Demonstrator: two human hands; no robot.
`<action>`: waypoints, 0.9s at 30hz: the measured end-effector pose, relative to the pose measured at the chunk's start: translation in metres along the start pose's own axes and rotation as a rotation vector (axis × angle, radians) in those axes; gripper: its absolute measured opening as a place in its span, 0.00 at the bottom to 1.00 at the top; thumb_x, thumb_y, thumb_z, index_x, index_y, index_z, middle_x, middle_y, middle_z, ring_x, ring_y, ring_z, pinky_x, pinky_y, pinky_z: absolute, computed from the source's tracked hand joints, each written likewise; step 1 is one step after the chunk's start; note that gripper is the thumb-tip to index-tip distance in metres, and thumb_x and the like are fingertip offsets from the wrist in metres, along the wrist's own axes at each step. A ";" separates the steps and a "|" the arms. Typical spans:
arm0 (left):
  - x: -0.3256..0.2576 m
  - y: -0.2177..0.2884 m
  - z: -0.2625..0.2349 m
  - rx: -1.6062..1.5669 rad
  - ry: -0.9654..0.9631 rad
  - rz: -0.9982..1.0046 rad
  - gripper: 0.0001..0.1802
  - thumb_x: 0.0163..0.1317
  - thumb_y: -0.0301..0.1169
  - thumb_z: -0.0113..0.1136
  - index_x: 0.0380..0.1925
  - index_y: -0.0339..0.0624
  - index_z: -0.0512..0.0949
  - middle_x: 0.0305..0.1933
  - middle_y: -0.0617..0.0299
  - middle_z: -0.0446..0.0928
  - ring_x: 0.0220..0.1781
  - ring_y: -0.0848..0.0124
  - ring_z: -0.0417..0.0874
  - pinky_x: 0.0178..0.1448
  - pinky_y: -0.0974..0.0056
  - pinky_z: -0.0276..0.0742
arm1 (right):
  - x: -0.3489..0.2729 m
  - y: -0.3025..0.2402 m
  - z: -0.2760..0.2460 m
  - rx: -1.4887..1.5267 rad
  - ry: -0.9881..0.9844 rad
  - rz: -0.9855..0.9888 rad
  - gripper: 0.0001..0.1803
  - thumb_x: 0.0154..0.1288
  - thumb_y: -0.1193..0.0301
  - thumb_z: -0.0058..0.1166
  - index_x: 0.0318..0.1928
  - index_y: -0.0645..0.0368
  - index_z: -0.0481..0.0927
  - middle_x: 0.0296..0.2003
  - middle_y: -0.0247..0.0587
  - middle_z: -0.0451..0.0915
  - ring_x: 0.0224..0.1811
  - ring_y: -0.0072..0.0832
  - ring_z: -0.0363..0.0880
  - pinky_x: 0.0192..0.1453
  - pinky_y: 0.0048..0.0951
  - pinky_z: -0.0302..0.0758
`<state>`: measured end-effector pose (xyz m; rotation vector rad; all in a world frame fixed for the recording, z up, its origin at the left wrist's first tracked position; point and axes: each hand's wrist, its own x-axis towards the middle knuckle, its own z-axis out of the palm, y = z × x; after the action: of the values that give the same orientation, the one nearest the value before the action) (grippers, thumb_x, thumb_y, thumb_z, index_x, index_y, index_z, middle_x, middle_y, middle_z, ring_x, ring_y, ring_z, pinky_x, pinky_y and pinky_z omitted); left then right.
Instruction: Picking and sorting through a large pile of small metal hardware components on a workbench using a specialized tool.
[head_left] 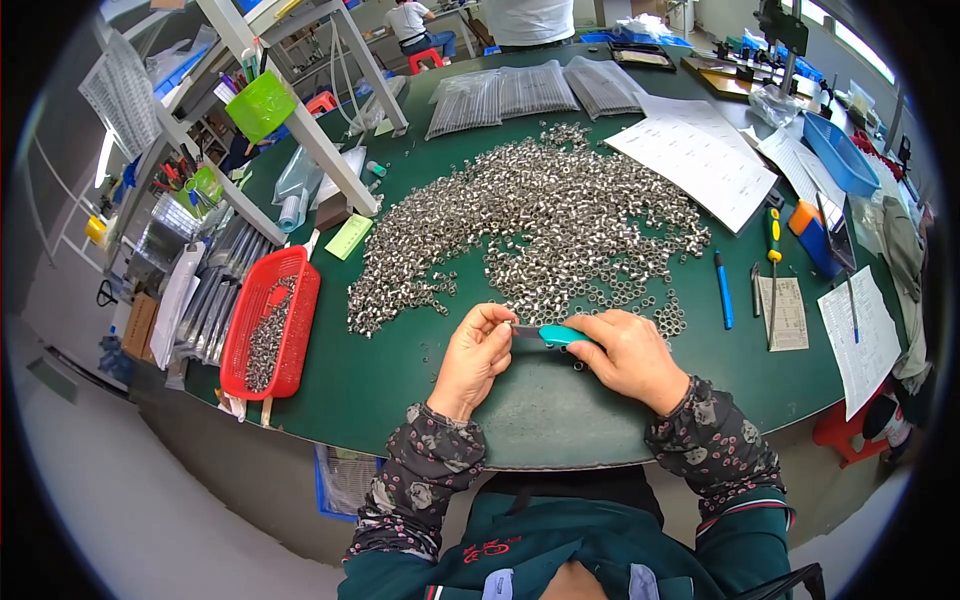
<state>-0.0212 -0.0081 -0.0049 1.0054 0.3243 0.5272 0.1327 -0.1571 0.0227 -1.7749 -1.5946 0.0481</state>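
In front of a large pile of small metal rings (560, 230), my two hands meet over the green table mat (560, 420). My right hand (632, 358) grips a small knife (562, 335) with a teal handle, its dark blade pointing left. The thumb and fingertips of my left hand (472, 358) are pinched together at the blade's tip. Between them sits a small metal ring, mostly hidden by the fingers. A few loose rings lie under and beside the knife.
At left stands a red basket (305, 335) partly filled with small metal parts. Paper sheets (700, 165), a blue pen (723, 290) and a yellow-handled screwdriver (773, 240) lie at right. Bagged tubes (540, 90) line the back. Two people are in the background.
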 end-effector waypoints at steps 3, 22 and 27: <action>0.000 0.000 0.002 -0.003 0.009 0.008 0.06 0.63 0.25 0.51 0.39 0.39 0.69 0.30 0.69 0.68 0.17 0.87 0.56 0.17 0.79 0.49 | 0.000 0.000 0.000 0.013 0.002 0.009 0.12 0.57 0.63 0.53 0.39 0.54 0.78 0.26 0.43 0.77 0.30 0.41 0.76 0.32 0.40 0.73; 0.000 -0.004 -0.007 0.001 0.012 -0.012 0.07 0.62 0.24 0.51 0.41 0.39 0.72 0.29 0.65 0.73 0.16 0.88 0.57 0.17 0.80 0.50 | -0.001 0.002 0.005 -0.156 0.096 -0.097 0.12 0.51 0.66 0.58 0.38 0.53 0.77 0.21 0.37 0.72 0.26 0.34 0.73 0.29 0.37 0.71; -0.001 -0.003 -0.007 -0.012 0.013 -0.046 0.08 0.62 0.24 0.51 0.41 0.37 0.72 0.29 0.65 0.73 0.16 0.88 0.56 0.17 0.80 0.49 | -0.001 0.004 0.006 -0.233 0.142 -0.170 0.14 0.49 0.66 0.60 0.38 0.53 0.76 0.21 0.35 0.71 0.25 0.32 0.72 0.28 0.34 0.70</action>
<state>-0.0241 -0.0050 -0.0108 0.9808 0.3546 0.4940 0.1335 -0.1549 0.0159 -1.7636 -1.6949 -0.3490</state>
